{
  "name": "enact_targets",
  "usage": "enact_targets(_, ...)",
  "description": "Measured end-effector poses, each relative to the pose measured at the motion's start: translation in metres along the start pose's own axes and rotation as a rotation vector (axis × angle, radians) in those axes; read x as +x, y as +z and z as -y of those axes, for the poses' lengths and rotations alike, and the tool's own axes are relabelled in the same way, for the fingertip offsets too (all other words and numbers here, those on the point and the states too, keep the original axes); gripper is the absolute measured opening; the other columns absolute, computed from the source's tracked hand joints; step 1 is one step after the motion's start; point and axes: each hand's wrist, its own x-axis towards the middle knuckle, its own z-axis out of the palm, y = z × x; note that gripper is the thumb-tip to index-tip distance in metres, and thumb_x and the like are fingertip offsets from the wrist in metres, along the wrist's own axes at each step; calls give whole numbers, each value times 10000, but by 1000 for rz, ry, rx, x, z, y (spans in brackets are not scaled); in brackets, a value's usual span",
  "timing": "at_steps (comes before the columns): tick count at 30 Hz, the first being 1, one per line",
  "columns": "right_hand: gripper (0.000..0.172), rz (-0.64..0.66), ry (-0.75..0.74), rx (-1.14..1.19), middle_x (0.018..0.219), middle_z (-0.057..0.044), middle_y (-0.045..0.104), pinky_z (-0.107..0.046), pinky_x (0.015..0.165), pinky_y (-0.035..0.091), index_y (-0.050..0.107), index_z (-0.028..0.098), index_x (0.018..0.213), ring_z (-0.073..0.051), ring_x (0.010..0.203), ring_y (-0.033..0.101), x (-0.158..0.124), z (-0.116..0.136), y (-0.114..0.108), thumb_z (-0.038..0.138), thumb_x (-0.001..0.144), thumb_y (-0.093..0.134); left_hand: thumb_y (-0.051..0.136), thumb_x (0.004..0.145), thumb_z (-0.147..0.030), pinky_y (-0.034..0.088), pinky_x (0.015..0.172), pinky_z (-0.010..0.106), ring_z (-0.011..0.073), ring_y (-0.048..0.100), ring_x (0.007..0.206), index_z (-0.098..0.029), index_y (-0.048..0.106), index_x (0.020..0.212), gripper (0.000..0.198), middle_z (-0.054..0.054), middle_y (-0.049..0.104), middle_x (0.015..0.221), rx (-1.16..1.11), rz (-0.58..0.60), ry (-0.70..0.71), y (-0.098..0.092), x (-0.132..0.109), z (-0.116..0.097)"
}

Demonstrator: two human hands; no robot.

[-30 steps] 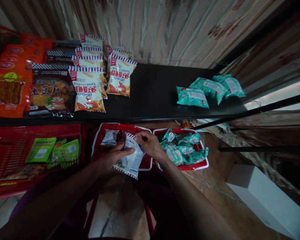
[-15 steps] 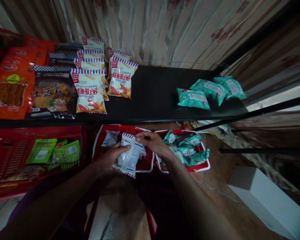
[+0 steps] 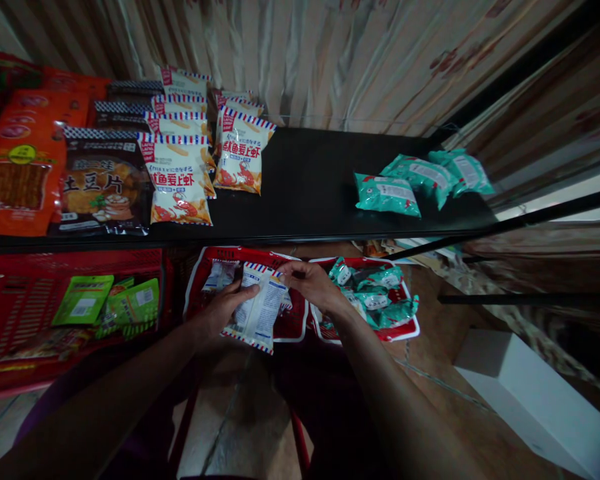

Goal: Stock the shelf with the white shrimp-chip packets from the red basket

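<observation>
A white snack bag (image 3: 258, 311) with red-and-blue striped ends is held over the middle red basket (image 3: 193, 293), its printed back facing up. My left hand (image 3: 225, 308) grips its left side, thumb on top. At its upper right corner, the fingers of my right hand (image 3: 310, 285) pinch the edge; the fingertips are partly hidden. Another white bag (image 3: 222, 275) lies in the basket behind my left hand. Several bags of the same kind stand on the black shelf (image 3: 305, 187), the nearest being a front-facing shrimp snack bag (image 3: 179, 177).
Teal bags (image 3: 387, 195) lie on the shelf's right part. Others fill the right red basket (image 3: 414, 330). A left red basket (image 3: 10, 293) holds green packets (image 3: 84, 301). Dark potato chip bags (image 3: 105, 183) and orange packets (image 3: 20, 160) line the shelf. A white box (image 3: 535, 393) sits on the floor.
The white bag has been spread slightly wider, more of its right side showing. My right hand has shifted a little to the right. Otherwise the scene looks the same.
</observation>
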Motion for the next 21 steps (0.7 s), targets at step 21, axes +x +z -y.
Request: enact_targets(21,260,-194,-45,77,739,11,658,-288,687,450,702,187,892,-140,685,580,6,-2,10,349,689,687,746,657,-327,519,582,289,211,678,677,-140,676,989,387,88,731,858,-61,23,-18,3,-2,-9)
